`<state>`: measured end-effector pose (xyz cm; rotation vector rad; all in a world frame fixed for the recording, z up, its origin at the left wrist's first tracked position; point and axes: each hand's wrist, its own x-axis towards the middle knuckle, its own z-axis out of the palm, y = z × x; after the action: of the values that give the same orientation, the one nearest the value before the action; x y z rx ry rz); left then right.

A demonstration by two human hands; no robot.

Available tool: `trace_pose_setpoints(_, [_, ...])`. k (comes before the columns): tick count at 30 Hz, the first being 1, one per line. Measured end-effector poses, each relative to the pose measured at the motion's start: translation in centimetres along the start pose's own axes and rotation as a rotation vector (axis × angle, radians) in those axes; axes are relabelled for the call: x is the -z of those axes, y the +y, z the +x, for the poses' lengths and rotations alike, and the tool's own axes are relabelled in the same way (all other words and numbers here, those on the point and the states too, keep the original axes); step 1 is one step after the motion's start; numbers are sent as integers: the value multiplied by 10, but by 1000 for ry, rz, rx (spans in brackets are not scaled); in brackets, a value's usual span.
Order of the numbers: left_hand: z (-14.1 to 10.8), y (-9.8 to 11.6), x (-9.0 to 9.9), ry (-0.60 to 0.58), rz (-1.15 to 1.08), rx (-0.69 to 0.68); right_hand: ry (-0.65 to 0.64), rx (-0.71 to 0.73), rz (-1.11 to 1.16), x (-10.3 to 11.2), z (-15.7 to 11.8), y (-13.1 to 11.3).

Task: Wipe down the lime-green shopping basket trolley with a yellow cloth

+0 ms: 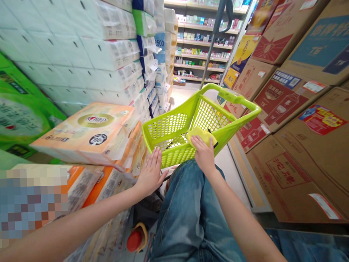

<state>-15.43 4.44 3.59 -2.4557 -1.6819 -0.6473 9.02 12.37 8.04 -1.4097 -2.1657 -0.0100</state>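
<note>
A lime-green shopping basket point(175, 160) with perforated sides stands in the aisle just beyond my knees, its long handle raised at the far right. My right hand point(204, 153) presses a yellow cloth point(201, 134) with a dark edge against the basket's near rim; part of the cloth is hidden under the palm. My left hand point(151, 172) has its fingers extended, the tips at the basket's near left corner. It holds nothing that I can see.
On the left are stacked tissue packs point(85, 130) and white paper bundles point(74, 46). Cardboard cartons point(307, 153) line the right. Behind the basket, a grey pole with a loop handle point(224, 14) leans before stocked shelves point(202, 42). A red-capped container point(134, 240) stands low beside my leg.
</note>
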Motion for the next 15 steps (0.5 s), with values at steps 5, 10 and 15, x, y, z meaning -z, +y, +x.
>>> trace_pose_setpoints(5, [0,0,-1,10,11,-2,49,-100,-18,0,3,-4])
trace_pose_setpoints(10, [0,-2,-3,24,14,-10,-41,51,45,-26,-8,-69])
trace_pose_setpoints(15, [-1,-3,-3,20,1,-22,-95,224,97,-41,-17,-97])
